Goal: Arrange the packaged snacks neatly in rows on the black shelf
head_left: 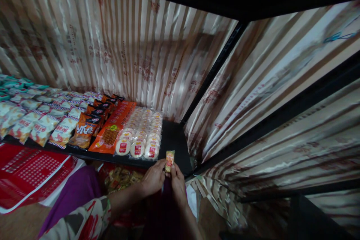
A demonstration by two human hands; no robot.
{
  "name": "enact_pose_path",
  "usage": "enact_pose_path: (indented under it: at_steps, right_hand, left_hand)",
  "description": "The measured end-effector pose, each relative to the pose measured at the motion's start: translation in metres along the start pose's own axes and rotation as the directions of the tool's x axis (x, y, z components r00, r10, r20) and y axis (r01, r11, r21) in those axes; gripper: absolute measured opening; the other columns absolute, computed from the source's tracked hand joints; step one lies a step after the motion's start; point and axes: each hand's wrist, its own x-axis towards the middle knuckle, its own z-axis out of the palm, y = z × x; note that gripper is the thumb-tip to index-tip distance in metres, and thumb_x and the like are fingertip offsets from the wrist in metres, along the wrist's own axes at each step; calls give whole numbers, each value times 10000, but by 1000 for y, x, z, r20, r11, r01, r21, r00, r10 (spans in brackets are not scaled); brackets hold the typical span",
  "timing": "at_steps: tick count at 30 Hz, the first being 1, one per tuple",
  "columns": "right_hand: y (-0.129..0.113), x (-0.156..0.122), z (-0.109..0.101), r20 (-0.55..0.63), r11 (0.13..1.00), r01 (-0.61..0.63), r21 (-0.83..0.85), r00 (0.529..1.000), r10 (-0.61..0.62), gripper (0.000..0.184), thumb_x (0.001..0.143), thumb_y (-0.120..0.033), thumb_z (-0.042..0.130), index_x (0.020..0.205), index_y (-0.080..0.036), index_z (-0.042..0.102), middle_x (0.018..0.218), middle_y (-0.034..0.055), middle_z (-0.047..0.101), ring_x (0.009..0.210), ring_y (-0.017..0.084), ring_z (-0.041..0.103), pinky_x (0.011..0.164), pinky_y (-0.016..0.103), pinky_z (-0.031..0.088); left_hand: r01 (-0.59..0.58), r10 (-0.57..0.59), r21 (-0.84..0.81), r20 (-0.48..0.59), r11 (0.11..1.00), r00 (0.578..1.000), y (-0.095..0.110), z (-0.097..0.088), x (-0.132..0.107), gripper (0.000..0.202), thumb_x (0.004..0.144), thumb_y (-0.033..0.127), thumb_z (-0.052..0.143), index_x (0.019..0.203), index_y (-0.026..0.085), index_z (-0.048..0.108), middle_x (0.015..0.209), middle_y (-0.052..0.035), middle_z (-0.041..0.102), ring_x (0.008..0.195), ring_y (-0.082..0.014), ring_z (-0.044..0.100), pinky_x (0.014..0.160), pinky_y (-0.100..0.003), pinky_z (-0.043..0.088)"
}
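A small yellow-green wrapped snack packet (pixel 170 159) with a reddish label stands upright between my hands at the shelf's front edge. My left hand (pixel 153 177) has its fingers closed at the packet's lower left side. At its lower right, my right hand (pixel 178 184) pinches it with thumb and fingers. Just left of the packet, rows of round white crackers in clear wrap (pixel 137 148) lie on the black shelf (pixel 176 138). Below my left hand, a red basket holds several similar small wrapped snacks (pixel 119 180).
Left along the shelf lie a large orange snack bag (pixel 108 135), brown-orange bags (pixel 84 129) and several white snack bags (pixel 63 129). A red plastic basket (pixel 25 168) sits lower left. Black metal posts (pixel 216 67) and striped fabric sheeting (pixel 135 45) enclose the shelf.
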Motion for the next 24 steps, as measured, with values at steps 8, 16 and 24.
enact_pose_path:
  at_steps: [8,16,24]
  right_hand:
    - [5,20,0,-110,999,-17,-50,994,11,550,813,-570,433,1088,-149,655,1044,126,661,903,214,638,765,309,513]
    - [-2,28,0,-93,996,-74,49,993,79,587,783,-558,481,1181,-129,528,874,91,695,666,183,655,634,299,527]
    - [-9,51,2,-105,997,17,-70,994,-24,439,777,-509,509,1000,-150,629,906,107,697,744,203,659,703,314,527]
  left_hand:
    - [62,-61,16,-27,998,998,3,6,22,513,756,51,382,1249,109,510,1307,-135,542,1227,-212,491,1088,-391,366]
    - [116,-115,26,-46,993,992,-2,14,34,495,768,85,379,1243,97,515,1307,-136,543,1237,-208,482,1093,-370,355]
    - [218,-219,-15,-68,976,973,-1,18,59,419,836,151,363,1228,116,508,1271,-129,564,1187,-196,515,1064,-341,373]
